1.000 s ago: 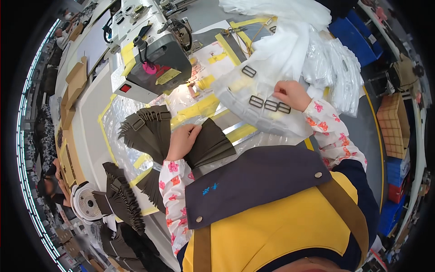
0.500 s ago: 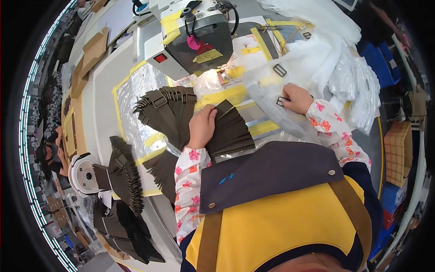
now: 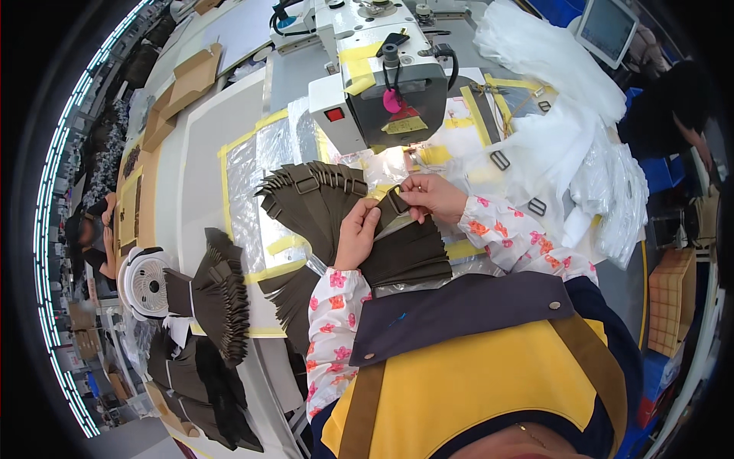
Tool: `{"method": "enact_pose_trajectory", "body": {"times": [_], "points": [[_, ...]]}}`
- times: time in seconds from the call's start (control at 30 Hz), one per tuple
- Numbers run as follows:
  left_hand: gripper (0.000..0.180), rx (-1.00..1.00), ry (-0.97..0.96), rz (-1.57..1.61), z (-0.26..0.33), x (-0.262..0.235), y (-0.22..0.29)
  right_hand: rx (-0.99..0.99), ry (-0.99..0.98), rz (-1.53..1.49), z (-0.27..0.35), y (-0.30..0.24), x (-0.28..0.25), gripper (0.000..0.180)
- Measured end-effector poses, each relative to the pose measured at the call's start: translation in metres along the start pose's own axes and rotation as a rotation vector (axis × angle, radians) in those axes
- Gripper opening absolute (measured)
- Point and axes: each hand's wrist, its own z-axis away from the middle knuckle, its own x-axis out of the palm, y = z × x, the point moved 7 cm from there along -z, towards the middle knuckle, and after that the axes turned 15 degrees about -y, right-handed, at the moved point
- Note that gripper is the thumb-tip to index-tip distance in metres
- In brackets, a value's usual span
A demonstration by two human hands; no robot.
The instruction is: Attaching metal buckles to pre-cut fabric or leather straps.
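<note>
Two hands pinch a dark strap [image 3: 384, 217] and a black buckle [image 3: 395, 201].
I see both things together over the tabletop [image 3: 202, 176], close to its near edge. The left hand [image 3: 358, 233] has its thumb and fingers closed on the strap. The right hand [image 3: 434, 197] pinches the buckle at the strap's end; I can't tell how far the strap goes through. Right under the hands is a dark pile of straps [image 3: 413, 256], and just left of it a fanned bunch [image 3: 317, 206] with buckles on it. A big machine [image 3: 417, 99] stands behind the hands, farther from the near edge. Two loose buckles [image 3: 499, 160] lie apart on white wrap [image 3: 547, 145], toward the tabletop's right edge. Far to the left I see a round white fan [image 3: 145, 283].
</note>
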Motion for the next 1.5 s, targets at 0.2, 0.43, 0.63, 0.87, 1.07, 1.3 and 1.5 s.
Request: {"method": "enact_pose_trajectory", "body": {"times": [0.2, 0.43, 0.63, 0.87, 1.07, 1.3, 1.5], "points": [[0.016, -0.013, -0.105, -0.285, -0.001, 0.006, -0.002, 0.136, -0.033, -0.157, -0.003, 0.036, 0.002, 0.007], [0.022, -0.022, -0.021, -0.326, 0.005, 0.009, 0.026, 0.1, 0.031, 0.249, -0.009, 0.016, 0.014, 0.015], [0.019, 0.107, 0.042, -0.605, 0.003, 0.006, 0.048, 0.014, -0.002, 0.375, -0.016, 0.011, 0.023, 0.016], [0.007, -0.001, 0.06, -0.492, 0.017, 0.008, 0.05, -0.183, 0.016, 0.886, -0.036, 0.012, 0.026, 0.017], [0.012, -0.259, -0.073, -0.691, 0.012, -0.012, 0.024, 0.039, -0.13, 0.465, -0.057, 0.049, 0.028, 0.02], [0.011, -0.443, -0.197, -0.77, 0.012, -0.01, 0.009, -0.45, 0.059, 0.763, -0.045, 0.034, 0.04, 0.011], [0.035, -0.4, -0.114, -0.03, 0.02, 0.005, 0.005, -0.214, -0.074, 0.422, -0.038, 0.034, 0.02, 0.012]]}}
